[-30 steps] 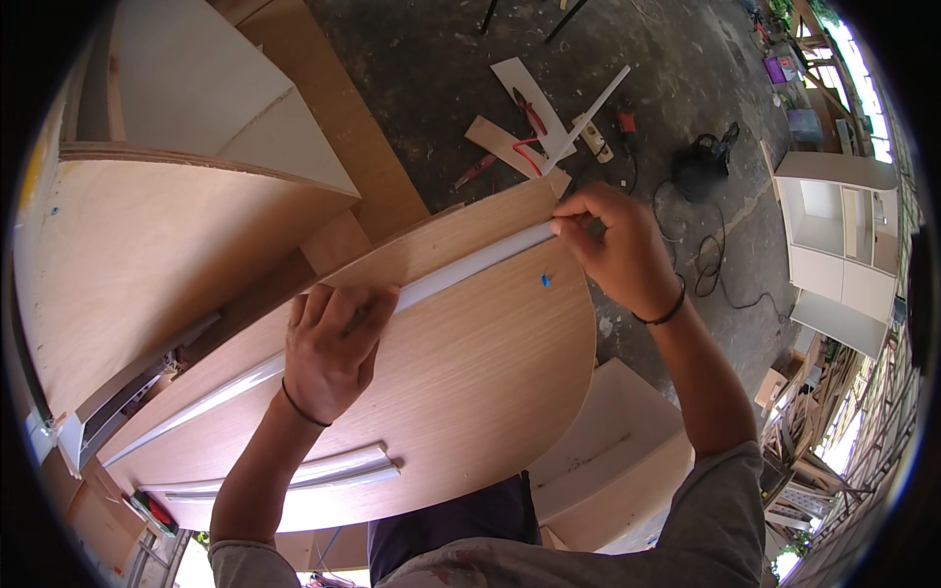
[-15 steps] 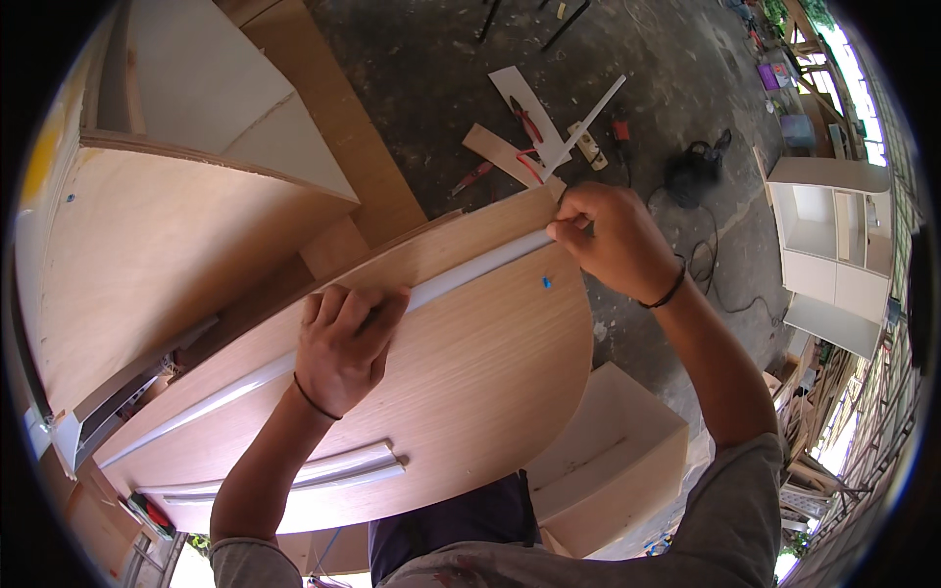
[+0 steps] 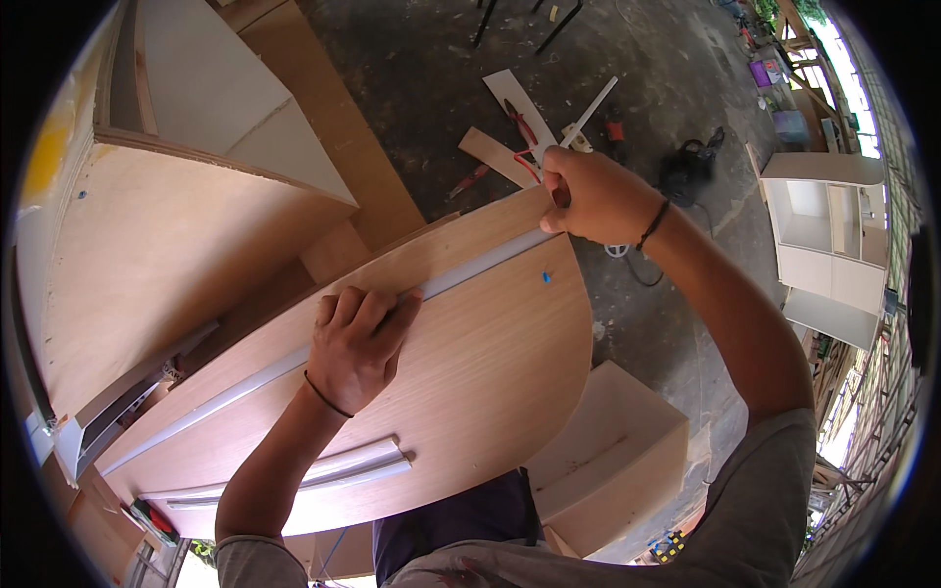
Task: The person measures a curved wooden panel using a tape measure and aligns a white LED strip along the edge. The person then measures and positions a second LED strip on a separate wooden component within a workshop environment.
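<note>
A long white strip [image 3: 480, 269] lies along the wood-grain board [image 3: 470, 372], which has a rounded right end. My left hand [image 3: 355, 343] rests on the middle of the strip, fingers curled and closed over it. At the board's far right edge, my right hand [image 3: 603, 196] has its fingers bent and closed around the strip's end, with the thumb against it; the fingertips are partly hidden. Nearer to me, more pale strips [image 3: 353, 463] lie on the board. A small blue piece [image 3: 546, 277] sits close to its right end.
Red-handled pliers [image 3: 521, 120] lie on a white offcut [image 3: 503, 86] on the concrete floor, beside another narrow strip [image 3: 594, 108]. A large plywood cabinet [image 3: 176, 216] stands at the left. Farther right are a black cable heap [image 3: 691, 169] and a white cabinet [image 3: 821, 235].
My right hand has shifted slightly up and left, its forearm swinging outward to the right. My left hand has slid a little to the right along the strip.
</note>
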The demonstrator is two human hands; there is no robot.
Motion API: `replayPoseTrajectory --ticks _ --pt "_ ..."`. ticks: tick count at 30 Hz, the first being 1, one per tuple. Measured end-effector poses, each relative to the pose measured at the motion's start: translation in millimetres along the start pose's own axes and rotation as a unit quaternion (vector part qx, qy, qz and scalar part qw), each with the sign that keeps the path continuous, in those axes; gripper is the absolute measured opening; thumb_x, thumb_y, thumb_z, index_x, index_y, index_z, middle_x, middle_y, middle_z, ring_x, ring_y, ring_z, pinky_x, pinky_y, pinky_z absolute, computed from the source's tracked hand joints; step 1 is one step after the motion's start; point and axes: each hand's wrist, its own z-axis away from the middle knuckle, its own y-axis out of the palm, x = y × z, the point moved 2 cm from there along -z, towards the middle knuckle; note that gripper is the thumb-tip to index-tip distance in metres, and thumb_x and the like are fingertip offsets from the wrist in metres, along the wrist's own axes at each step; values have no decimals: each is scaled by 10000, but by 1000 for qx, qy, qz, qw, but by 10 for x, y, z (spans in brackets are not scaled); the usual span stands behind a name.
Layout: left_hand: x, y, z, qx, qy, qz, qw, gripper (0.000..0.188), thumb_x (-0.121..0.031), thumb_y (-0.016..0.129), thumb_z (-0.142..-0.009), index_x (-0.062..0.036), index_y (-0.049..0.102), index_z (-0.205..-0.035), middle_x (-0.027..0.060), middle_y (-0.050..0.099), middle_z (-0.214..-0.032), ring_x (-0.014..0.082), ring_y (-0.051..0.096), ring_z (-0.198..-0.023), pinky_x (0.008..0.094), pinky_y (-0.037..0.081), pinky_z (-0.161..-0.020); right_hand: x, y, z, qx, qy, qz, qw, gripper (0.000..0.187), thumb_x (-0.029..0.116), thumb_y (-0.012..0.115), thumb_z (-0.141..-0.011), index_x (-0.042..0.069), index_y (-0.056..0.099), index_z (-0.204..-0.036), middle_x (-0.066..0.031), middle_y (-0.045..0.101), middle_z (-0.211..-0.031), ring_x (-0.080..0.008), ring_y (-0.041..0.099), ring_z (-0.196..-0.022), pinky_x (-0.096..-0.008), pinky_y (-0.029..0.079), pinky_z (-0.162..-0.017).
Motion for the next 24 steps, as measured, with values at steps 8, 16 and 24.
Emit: replayPoseTrajectory --ticks 8,16,24 --pt "18 12 17 3 -1 12 1000 427 -87 719 -750 -110 699 -1177 25 553 -923 219 528 -834 375 418 -749 -92 222 30 4 -43 -141 989 682 194 845 -779 51 524 -1363 -142 654 -1171 -205 648 -1031 -338 540 -826" --pt "15 -11 23 15 -15 34 999 398 -58 729 -761 -105 704 -1155 49 547 -920 256 541 -850 411 419 -738 -22 223 -75 41 9 -129 991 796 363 848 -781 -18 483 -1378 -218 635 -1253 -312 638 -1149 -375 500 -979" --pt "15 12 6 19 -9 22 1000 421 -93 722 -762 -110 699 -1182 36 558 -953 234 539 -862 390 419 -748 -119 221 -14 -37 -76 -47 995 789 278 822 -819 22 444 -1461 -152 645 -1239 -217 638 -1114 -332 515 -915"
